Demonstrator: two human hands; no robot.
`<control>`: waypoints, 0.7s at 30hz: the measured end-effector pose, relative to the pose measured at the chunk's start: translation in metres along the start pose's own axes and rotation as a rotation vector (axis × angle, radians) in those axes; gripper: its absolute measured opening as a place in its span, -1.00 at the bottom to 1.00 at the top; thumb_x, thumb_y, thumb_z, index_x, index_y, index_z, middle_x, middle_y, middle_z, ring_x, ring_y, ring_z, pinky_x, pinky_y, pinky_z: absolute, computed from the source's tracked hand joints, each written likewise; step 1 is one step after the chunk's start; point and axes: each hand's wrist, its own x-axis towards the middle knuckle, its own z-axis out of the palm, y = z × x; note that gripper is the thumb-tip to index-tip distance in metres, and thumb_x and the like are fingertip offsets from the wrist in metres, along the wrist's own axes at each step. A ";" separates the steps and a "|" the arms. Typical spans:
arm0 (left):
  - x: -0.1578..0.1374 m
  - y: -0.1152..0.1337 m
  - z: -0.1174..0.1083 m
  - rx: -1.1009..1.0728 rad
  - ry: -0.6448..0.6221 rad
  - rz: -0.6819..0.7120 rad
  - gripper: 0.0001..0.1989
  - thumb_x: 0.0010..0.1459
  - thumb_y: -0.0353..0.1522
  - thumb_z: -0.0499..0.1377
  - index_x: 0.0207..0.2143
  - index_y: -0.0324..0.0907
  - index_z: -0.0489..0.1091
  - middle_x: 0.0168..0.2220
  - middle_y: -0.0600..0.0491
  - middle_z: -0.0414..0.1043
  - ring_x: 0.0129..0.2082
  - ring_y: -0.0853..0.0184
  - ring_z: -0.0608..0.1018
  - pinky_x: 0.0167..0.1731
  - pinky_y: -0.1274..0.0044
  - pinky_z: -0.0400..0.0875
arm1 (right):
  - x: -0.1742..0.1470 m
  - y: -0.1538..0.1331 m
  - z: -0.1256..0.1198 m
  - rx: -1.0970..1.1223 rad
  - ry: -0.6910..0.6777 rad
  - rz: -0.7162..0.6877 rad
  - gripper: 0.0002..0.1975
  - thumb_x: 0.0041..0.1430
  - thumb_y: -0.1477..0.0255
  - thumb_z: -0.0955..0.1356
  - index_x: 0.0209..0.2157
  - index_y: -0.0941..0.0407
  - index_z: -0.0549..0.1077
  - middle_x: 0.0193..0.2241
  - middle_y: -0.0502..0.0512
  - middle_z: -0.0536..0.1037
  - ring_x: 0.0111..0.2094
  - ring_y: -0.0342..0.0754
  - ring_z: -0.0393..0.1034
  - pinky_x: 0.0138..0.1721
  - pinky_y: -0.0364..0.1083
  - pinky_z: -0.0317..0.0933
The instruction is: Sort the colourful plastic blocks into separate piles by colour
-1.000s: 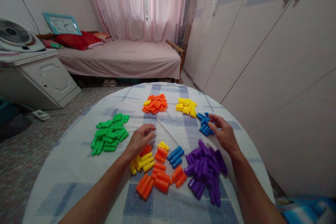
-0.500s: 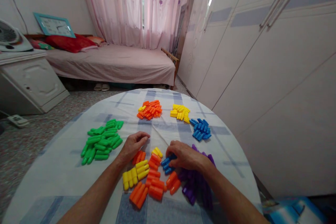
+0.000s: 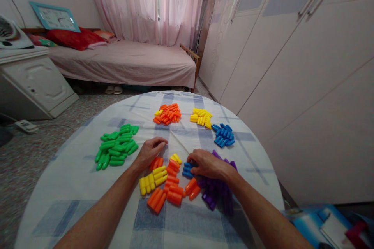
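Note:
My right hand (image 3: 209,163) is closed with its fingertips on a small cluster of blue bullet-shaped plastic pieces (image 3: 187,169); its palm hides part of them. Beneath and beside that wrist lies a purple pile (image 3: 217,192). My left hand (image 3: 150,151) rests on the cloth with loosely bent fingers, the thumb a little apart, and nothing visible in it. Close to it lie orange pieces (image 3: 157,163) and a small yellow group (image 3: 175,158). Between my forearms, yellow pieces (image 3: 153,179) and orange pieces (image 3: 174,194) lie in short side-by-side rows.
On the round table's checked cloth (image 3: 108,210) are piles of green (image 3: 117,148), orange (image 3: 169,114), yellow (image 3: 201,117) and blue pieces (image 3: 223,135). One yellow bit lies in the orange pile. A bed (image 3: 131,62) stands behind, a white wardrobe (image 3: 277,66) to the right.
The whole view has tilted slightly downward, so the room and table sit higher in frame. My right hand stays at the blue cluster, which has turned slightly. My left hand remains beside the orange pieces.

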 end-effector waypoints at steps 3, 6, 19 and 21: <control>0.000 0.000 0.000 0.010 0.000 0.007 -0.70 0.01 -0.20 0.14 -0.35 -0.24 0.50 -0.36 0.01 0.53 -0.35 0.32 0.49 -0.31 0.52 0.36 | 0.001 -0.005 0.000 -0.039 -0.023 -0.021 -0.74 -0.04 0.46 0.38 -0.22 0.15 0.48 -0.24 0.14 0.46 -0.26 -0.06 0.32 -0.27 -0.15 0.12; 0.000 -0.003 -0.001 0.012 -0.010 0.014 -0.70 0.03 -0.20 0.13 -0.33 -0.23 0.50 -0.35 0.01 0.53 -0.34 0.31 0.50 -0.30 0.52 0.37 | 0.002 -0.004 0.000 0.062 -0.020 -0.069 -0.74 -0.10 0.46 0.41 -0.28 0.14 0.45 -0.28 0.07 0.45 -0.29 -0.10 0.29 -0.33 -0.18 0.12; 0.001 -0.003 -0.001 0.019 -0.021 -0.016 -0.67 0.02 -0.16 0.13 -0.32 -0.21 0.50 -0.33 0.00 0.54 -0.30 0.27 0.51 -0.24 0.48 0.37 | -0.012 0.122 -0.033 0.302 0.834 0.380 -0.78 0.04 0.32 0.28 -0.32 0.12 0.46 -0.45 0.02 0.52 -0.40 -0.09 0.38 -0.31 -0.11 0.21; 0.001 -0.003 -0.001 0.018 -0.017 -0.016 -0.67 0.01 -0.16 0.13 -0.32 -0.21 0.50 -0.34 0.00 0.54 -0.31 0.27 0.51 -0.25 0.48 0.37 | -0.014 0.136 -0.029 0.228 0.854 0.443 -0.78 0.04 0.34 0.27 -0.31 0.11 0.47 -0.42 0.03 0.53 -0.38 -0.08 0.39 -0.27 -0.10 0.22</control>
